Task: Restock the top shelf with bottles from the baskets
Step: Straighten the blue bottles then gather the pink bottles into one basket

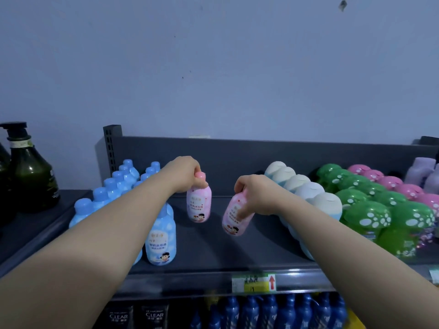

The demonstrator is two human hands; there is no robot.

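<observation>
Across the middle of the head view, both arms reach over the top shelf (213,250) into the bare gap between two stocked rows. The left hand (184,173) curls down round the cap and neck of the left pink bottle (199,201), which hangs nearly upright. I cannot tell for certain whether its base already rests on the shelf. The right hand (256,194) wraps the shoulder of the right pink bottle (234,220), which is clearly tilted, its base swung toward the lower left of the frame. The baskets are out of view.

Most likely to fail is the tilted bottle. Released before it is brought upright, it would probably tip over and could roll toward the front lip above the price tag (254,282). A grip by the cap alone gives little control of the left bottle's base, so it may land crooked.

Both forearms also pose a risk. The left one passes right over the blue bottles (160,243) at centre left, and the right one crosses the white-capped bottles (306,193). A low or hasty pull-back could knock the front bottle of either row off the edge. Further right, the green bottles (370,217) look safely clear.
</observation>
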